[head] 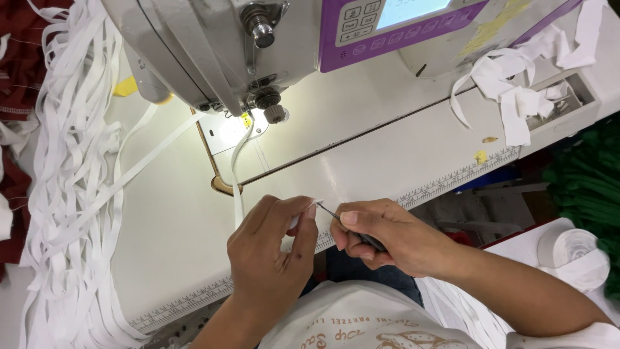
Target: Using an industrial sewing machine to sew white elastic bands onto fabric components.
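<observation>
A white table [174, 220] with a ruler strip [452, 181] along its front edge carries a grey sewing machine [213, 45], lit by a small lamp at the needle. Red cloth [22, 58] lies at the far left, green cloth [588, 187] at the right.

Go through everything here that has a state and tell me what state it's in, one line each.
Left hand: pinching the end of the white elastic strip.
Right hand: closed around a small dark cutting tool, tip at the strip's end.
White elastic strip: threaded under the sewing machine's presser foot.
Sewing machine screen: lit.
Loose white strips: piled in a tangle at the table's left.
White tape roll: wound up.
</observation>
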